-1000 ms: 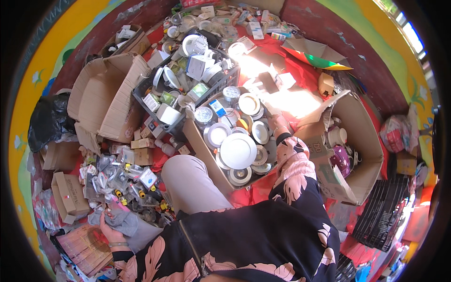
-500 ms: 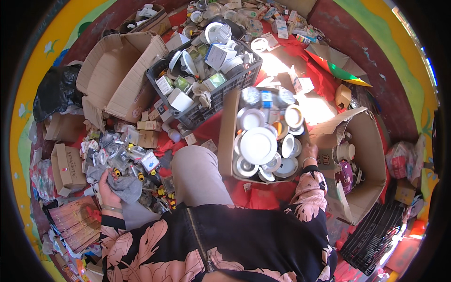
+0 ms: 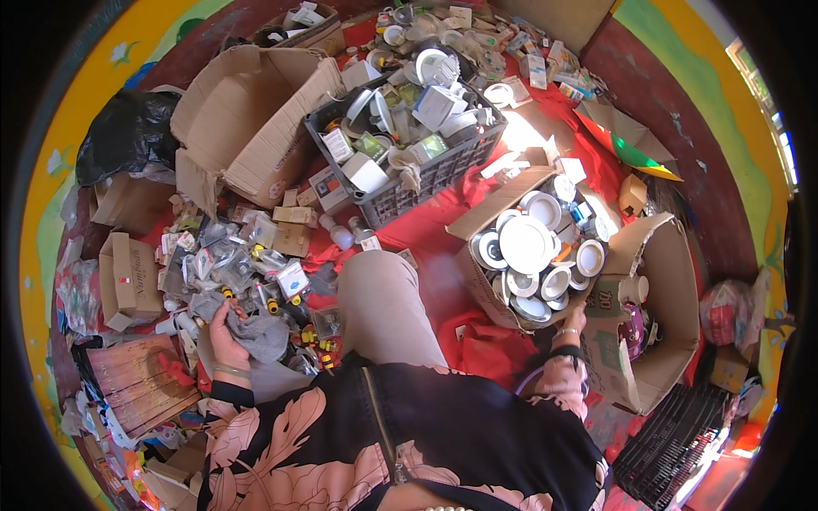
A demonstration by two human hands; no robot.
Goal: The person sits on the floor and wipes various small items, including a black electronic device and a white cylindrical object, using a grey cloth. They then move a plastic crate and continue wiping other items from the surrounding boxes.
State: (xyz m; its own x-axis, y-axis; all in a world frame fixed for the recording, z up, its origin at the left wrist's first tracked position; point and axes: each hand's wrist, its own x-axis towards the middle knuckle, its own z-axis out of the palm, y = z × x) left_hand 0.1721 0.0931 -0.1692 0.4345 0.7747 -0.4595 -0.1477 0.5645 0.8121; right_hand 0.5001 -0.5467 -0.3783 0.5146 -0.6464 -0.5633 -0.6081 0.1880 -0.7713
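My left hand (image 3: 225,330) rests on a grey cloth (image 3: 260,335) at the edge of a heap of clear plastic packets and small yellow-tipped parts (image 3: 247,264), its fingers closed on the cloth. My right hand (image 3: 577,308) is at the near rim of a cardboard box (image 3: 486,285) filled with round white light fittings (image 3: 526,244); the fingers are mostly hidden behind the box edge. My bent knee in beige trousers (image 3: 383,302) lies between the two hands.
A grey plastic crate (image 3: 417,175) of boxed and loose fittings stands ahead. A large open cardboard box (image 3: 247,128) lies to its left, a black bag (image 3: 128,132) further left. Another open carton (image 3: 660,315) stands at the right, beside a black rack (image 3: 673,443). A red cloth covers the floor.
The view has swung so the boxes sit further right. My left hand moved up onto the grey cloth. My right hand stays at the box of white fittings.
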